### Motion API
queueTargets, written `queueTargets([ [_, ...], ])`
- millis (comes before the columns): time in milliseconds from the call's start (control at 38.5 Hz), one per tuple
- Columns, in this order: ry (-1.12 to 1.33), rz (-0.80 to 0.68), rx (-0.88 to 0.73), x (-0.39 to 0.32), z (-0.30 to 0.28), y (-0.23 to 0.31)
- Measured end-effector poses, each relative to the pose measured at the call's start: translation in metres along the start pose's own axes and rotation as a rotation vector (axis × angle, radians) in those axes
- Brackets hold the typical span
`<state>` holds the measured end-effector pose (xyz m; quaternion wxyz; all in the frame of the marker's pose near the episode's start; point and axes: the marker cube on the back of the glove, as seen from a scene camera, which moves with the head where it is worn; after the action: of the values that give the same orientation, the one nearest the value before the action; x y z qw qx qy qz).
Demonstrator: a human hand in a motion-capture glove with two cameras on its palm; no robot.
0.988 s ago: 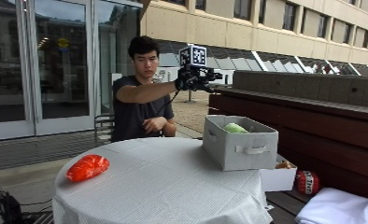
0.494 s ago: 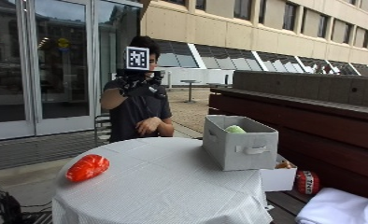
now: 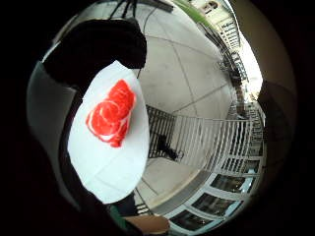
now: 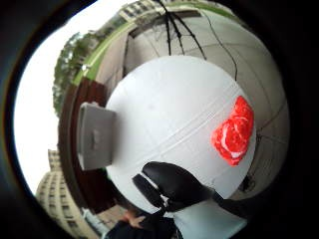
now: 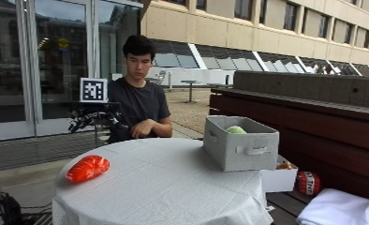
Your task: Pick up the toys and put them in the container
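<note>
A round table (image 5: pixel 166 187) covered by a white cloth fills the foreground, with a person seated at its far side. On the table's right-hand part as the outside camera sees it stands a grey fabric container (image 5: pixel 242 149) with a handle on its near face; a green toy (image 5: pixel 235 130) shows just above its rim, lying inside. Near the opposite edge of the table, well apart from the container, lies a red-and-white toy (image 5: pixel 88 168), resting on the cloth and untouched by either hand. Both palm views show this red toy from above, lying on the white cloth close to the table's edge. The gloved right hand (image 5: pixel 96 118) is held in the air beyond the table's far edge, above and behind the red toy, not touching anything; whether its fingers are straight or curled cannot be told, though nothing is seen in its grasp. The bare left hand (image 5: pixel 142 127) rests at the table's far edge with fingers loosely curled, holding nothing. Beside the table, below the container, a white box (image 5: pixel 278 178) sits on a wooden bench (image 5: pixel 334 140), with a red can (image 5: pixel 307 183) just beside it.
</note>
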<state>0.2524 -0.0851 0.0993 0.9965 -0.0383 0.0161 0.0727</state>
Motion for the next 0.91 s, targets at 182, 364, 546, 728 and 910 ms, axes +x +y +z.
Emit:
queueTargets([
  [182,0.028,0.017,-0.079,0.025,0.048,0.007],
  [364,0.034,0.033,-0.124,0.038,0.084,0.012],
  [546,0.005,0.003,-0.187,0.046,0.119,0.015],
  [728,-0.024,-0.011,-0.278,0.050,0.143,0.023],
  [910,0.002,-0.017,-0.292,0.049,0.152,0.022],
])
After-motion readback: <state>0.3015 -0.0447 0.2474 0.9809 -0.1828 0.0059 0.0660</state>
